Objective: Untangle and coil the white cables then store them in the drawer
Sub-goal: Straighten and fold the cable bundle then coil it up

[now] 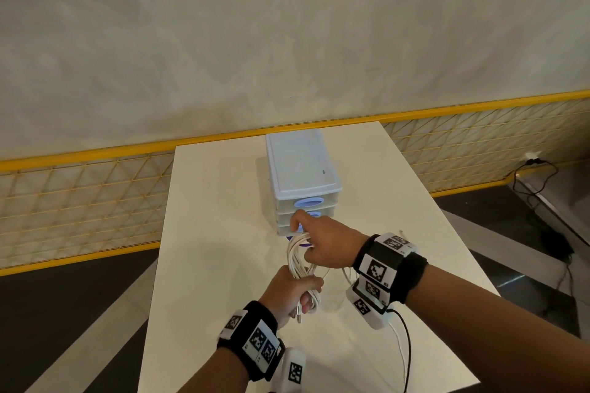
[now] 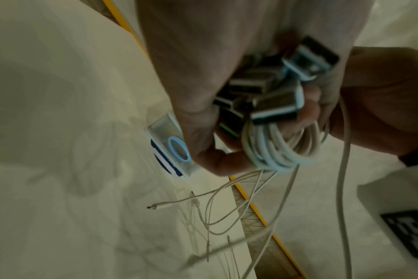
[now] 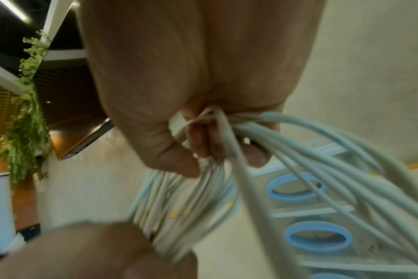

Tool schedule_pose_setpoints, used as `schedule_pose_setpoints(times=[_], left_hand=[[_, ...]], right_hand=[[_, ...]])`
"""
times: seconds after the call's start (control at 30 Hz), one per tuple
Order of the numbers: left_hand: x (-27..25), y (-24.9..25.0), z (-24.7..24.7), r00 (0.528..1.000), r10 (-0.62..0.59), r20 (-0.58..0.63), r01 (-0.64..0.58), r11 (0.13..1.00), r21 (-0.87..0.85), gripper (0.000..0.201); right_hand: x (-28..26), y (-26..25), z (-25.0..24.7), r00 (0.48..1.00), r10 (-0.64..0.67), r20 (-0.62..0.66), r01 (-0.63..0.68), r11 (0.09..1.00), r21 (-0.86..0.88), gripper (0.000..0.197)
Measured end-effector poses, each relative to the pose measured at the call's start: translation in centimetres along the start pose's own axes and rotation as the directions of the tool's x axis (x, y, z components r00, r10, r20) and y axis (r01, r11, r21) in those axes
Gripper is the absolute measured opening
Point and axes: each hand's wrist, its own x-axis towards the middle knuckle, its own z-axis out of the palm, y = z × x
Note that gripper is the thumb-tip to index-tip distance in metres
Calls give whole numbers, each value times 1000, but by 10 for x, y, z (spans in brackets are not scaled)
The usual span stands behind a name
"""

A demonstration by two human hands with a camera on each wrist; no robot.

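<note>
While the white cables (image 1: 300, 260) hang as one looped bundle just in front of the drawer unit (image 1: 301, 169), both hands are clenched on it — the left hand (image 1: 292, 292) fisted round the plug end nearer the person, the right hand (image 1: 329, 246) curled over the loops nearest the drawer fronts. To finish the coil well, I'd keep the loops even and gather the loose tails first. Counted: one bundle, at least five metal plugs (image 2: 277, 107), three blue ring handles (image 3: 319, 238) — all drawers look closed
</note>
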Motion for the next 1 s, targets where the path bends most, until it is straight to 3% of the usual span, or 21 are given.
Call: schedule_pose_setpoints(times=[0.1, 0.17, 0.23, 0.3, 0.4, 0.57, 0.7, 0.83, 1.0], left_hand=[[0, 3, 4, 999, 32, 13, -33, 999, 38, 18], [0, 3, 8, 999, 39, 12, -40, 998, 51, 19], [0, 2, 10, 999, 35, 11, -35, 997, 71, 19], [0, 3, 10, 999, 33, 1, -33, 995, 89, 18], [1, 4, 7, 997, 65, -34, -63, 997, 52, 17], [2, 12, 4, 990, 142, -7, -142, 989, 33, 16], [5, 14, 5, 988, 145, 48, -147, 989, 28, 30], [9, 10, 9, 993, 114, -23, -114, 994, 3, 43], [12, 7, 11, 997, 75, -25, -73, 992, 99, 12]], right_hand=[[3, 0, 8, 984, 15, -178, -17, 1000, -10, 61], [5, 1, 8, 971, 70, -230, -76, 997, -18, 67], [5, 3, 8, 973, 157, -171, -164, 986, -29, 57], [4, 3, 7, 982, 167, -92, -169, 985, -16, 45], [3, -3, 5, 983, 135, -121, -129, 990, 57, 41], [5, -5, 7, 965, 187, -182, -123, 941, 315, 41], [7, -8, 6, 962, 197, -191, -117, 924, 365, 35], [10, -10, 11, 957, 221, -191, -138, 918, 371, 36], [6, -14, 15, 941, 229, -247, -114, 906, 407, 27]])
